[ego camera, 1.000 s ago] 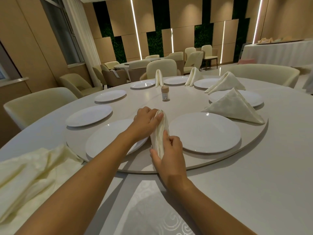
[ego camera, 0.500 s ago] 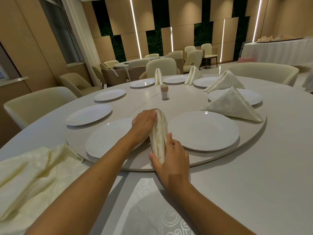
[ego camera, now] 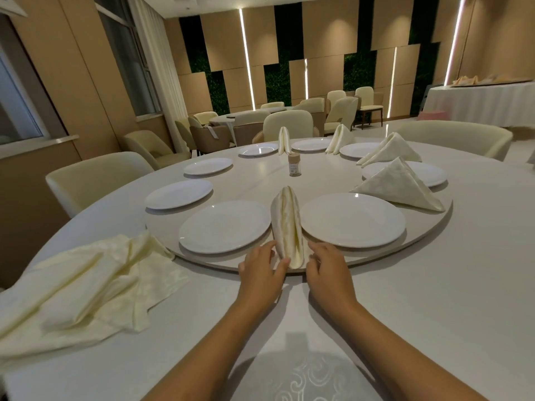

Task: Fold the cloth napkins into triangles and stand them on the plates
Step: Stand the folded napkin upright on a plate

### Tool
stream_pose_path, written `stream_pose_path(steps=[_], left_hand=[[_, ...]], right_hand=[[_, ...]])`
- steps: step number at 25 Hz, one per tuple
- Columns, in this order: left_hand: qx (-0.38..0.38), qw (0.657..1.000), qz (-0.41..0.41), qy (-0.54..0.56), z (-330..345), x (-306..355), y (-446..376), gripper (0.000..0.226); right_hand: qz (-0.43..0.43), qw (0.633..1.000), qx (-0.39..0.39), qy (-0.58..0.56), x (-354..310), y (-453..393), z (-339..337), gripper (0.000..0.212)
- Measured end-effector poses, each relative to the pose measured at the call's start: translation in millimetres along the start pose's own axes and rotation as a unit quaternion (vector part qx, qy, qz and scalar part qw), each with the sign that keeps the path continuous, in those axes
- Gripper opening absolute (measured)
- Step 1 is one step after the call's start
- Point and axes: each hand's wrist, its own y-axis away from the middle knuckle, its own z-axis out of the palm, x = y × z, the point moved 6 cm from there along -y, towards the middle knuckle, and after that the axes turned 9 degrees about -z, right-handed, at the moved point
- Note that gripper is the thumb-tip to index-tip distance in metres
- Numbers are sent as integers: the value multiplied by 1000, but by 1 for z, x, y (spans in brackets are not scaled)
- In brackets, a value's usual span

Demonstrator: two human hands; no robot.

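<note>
While the two bare forearms reach forward over the white tablecloth (ego camera: 419, 299), the left hand (ego camera: 259, 269) and the right hand (ego camera: 328, 269) sit on either side of the near end of the cream folded cloth napkin (ego camera: 287, 227), which stands upright as a narrow tent on the pale round turntable (ego camera: 434, 224), in the gap between two empty white round plates rather than on either. The left thumb touches the napkin's lower left edge with the fingers loosely curved beside it; the right fingers curl against the lower right flap, and whether they actually pinch fabric I cannot tell. The step in hand looks like setting the fold's base so it stands by itself. To do that well, I would spread the two bottom flaps evenly, keep the ridge centred, and let go gently with both hands at once so the tent does not lean. It then belongs on a plate, probably the left plate (ego camera: 224, 227) or the right plate (ego camera: 351, 219), so a lift from the base rather than the peak seems safest. To the left, a heap of loose cream napkins (ego camera: 86, 282) lies on the tablecloth awaiting folding. Farther off, wider triangular napkins (ego camera: 401, 185) stand by plates along the right side, a small tan-capped jar (ego camera: 294, 165) sits mid-table, and more plates ring the far edge.
</note>
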Motion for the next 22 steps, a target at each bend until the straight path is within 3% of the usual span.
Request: stream_pose_path(steps=[2, 4, 8, 22], left_hand=[[2, 1000, -4, 5, 5, -7, 1, 45], [15, 999, -22, 30, 5, -11, -3, 46], [51, 998, -31, 10, 7, -8, -5, 45], [69, 996, -1, -51, 1, -4, 8, 46]], right_hand=[[-54, 998, -16, 32, -3, 7, 3, 36], [-88, 989, -63, 100, -4, 11, 11, 48], [-60, 973, -144, 169, -1, 13, 19, 72], [-63, 980, -123, 144, -6, 20, 10, 52]])
